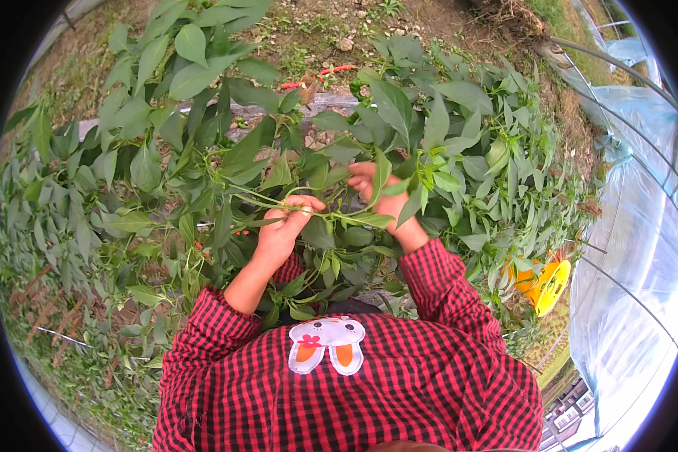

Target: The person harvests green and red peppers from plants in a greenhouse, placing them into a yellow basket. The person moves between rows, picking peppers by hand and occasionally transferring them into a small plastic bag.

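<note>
My left hand pinches a green pepper-plant stem between thumb and fingers. That stem runs on to the right past the fingertips as a leafy branch. On the other side, my right hand is among the leaves, slightly blurred. A leaf hangs in front of it and covers part of the fingers, so whether it grips anything is unclear. Broad green leaves surround both hands. Red chili peppers lie beyond the plants, near a dry brown leaf.
Dense pepper plants spread to both sides. A yellow bucket lies tilted at the right. Clear plastic sheeting and thin metal hoops line the right side. Bare soil with stones stretches ahead.
</note>
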